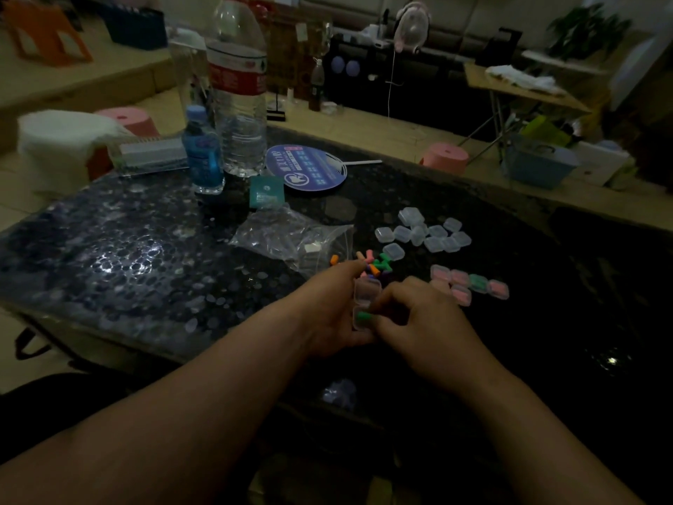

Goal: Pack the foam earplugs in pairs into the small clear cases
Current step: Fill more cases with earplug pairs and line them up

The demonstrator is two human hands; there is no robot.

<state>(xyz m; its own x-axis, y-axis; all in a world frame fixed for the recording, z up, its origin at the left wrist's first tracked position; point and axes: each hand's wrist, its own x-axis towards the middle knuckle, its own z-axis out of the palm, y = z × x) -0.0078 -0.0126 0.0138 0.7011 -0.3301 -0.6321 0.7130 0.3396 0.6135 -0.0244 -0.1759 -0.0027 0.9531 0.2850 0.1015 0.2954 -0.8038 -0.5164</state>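
The left hand (329,311) is holding a little open case (367,291). A green earplug (363,316) is sitting in its bottom half, and the right hand (418,322) is pinching it with curled fingers.

right grip (418,322) hides part of green earplug (363,316) and case (368,290).

Empty clear cases (433,244), far right: about eleven, in one cluster. Filled cases (459,277), near right: five or six; it is too dark to be sure. One open case (367,290) with one green earplug (362,316) inside. Loose earplugs (378,266): roughly ten, overlapping, exact count not possible. Far left, one big bottle (238,103) and one small blue bottle (202,154). One round fan (306,169), one plastic bag (287,235), two pink stools (444,156).
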